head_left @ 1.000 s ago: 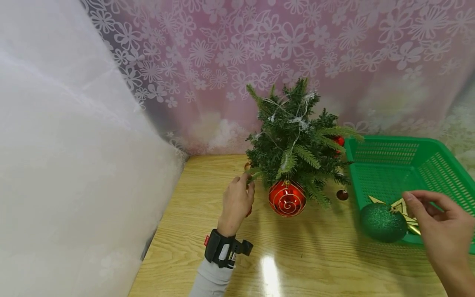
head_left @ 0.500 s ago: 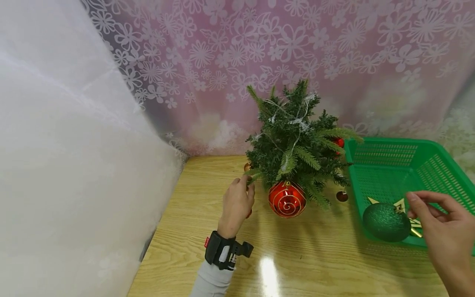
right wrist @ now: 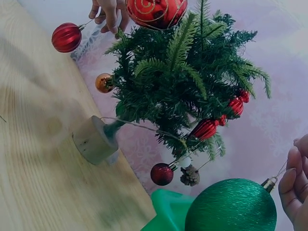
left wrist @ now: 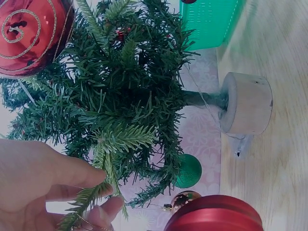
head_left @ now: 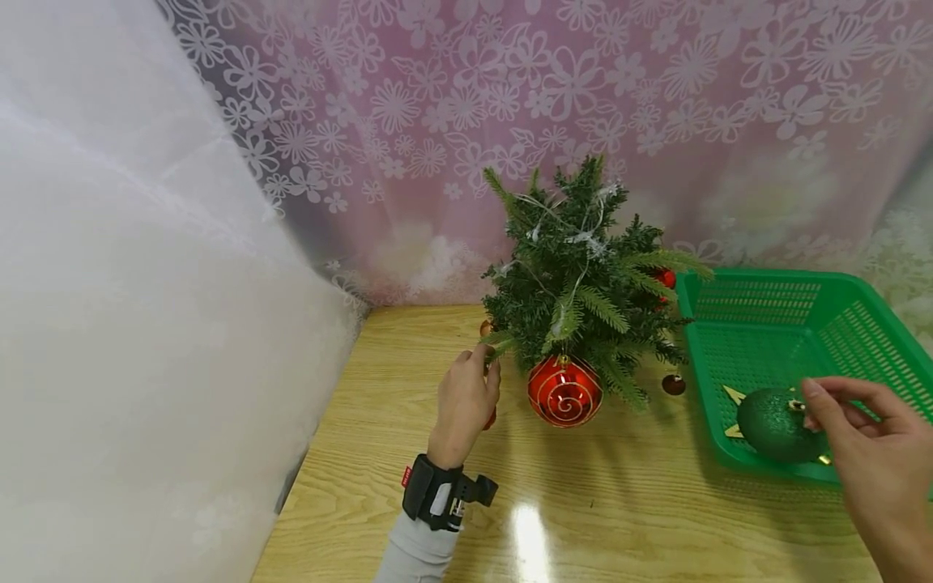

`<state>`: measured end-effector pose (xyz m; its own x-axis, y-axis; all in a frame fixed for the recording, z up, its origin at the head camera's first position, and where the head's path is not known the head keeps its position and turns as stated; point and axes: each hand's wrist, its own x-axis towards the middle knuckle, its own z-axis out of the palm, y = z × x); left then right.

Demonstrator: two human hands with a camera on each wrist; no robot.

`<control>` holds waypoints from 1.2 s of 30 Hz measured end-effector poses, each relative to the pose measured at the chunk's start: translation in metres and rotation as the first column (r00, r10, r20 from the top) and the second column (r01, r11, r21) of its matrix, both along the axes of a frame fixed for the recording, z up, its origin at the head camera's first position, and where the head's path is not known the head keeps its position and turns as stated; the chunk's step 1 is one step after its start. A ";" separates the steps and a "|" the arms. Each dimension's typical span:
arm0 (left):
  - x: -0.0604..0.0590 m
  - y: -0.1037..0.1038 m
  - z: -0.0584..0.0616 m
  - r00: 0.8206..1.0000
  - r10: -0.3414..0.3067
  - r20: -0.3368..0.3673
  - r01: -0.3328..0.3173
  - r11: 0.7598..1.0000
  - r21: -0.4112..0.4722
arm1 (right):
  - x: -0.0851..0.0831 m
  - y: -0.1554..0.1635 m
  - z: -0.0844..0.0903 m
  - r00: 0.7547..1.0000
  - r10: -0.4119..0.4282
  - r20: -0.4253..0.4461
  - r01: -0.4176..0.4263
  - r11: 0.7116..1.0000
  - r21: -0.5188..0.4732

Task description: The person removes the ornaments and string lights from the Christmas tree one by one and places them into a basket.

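A small green tree (head_left: 583, 283) stands on a round wooden base (left wrist: 245, 103) on the table. My left hand (head_left: 487, 360) pinches a low branch tip (left wrist: 103, 180) on the tree's left side, with a thin gold string at its fingers. A small ribbed red ball (right wrist: 66, 37) hangs from that string just under the hand. A big red ball with gold swirls (head_left: 564, 390) hangs at the tree's front. My right hand (head_left: 809, 397) pinches the cap string of a glittery green ball (head_left: 773, 425), holding it over the green basket (head_left: 802, 324).
Gold star pieces (head_left: 732, 394) lie in the basket under the green ball. More small balls hang on the tree: red ones (right wrist: 207, 127), a dark red one (head_left: 672, 384), a gold one (right wrist: 102, 83). White cloth rises at the left, and a flowered curtain hangs behind.
My right hand has carried the green ball to the right and slightly up, from the basket's front edge to over its inside. The left hand has stayed on the branch.
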<state>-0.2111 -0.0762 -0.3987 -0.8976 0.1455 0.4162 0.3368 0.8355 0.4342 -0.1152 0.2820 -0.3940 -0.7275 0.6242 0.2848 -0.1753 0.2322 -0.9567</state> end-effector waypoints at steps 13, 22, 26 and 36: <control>0.001 -0.002 0.000 1.000 0.012 0.013 -0.012 1.000 0.003 | -0.001 0.003 -0.018 0.998 0.036 0.053 -0.037 0.999 0.002; 0.002 -0.003 0.000 1.000 0.016 0.014 -0.016 1.000 0.007 | -0.003 0.002 -0.032 0.991 0.030 0.129 -0.045 0.993 0.109; 0.003 -0.004 0.001 0.999 0.023 0.022 -0.023 1.000 0.006 | -0.005 0.002 -0.037 0.993 0.032 0.116 -0.045 0.993 0.108; 0.004 -0.001 0.002 0.999 0.016 0.041 -0.016 1.000 -0.001 | 0.000 0.009 -0.050 0.974 0.107 0.198 -0.127 0.987 0.095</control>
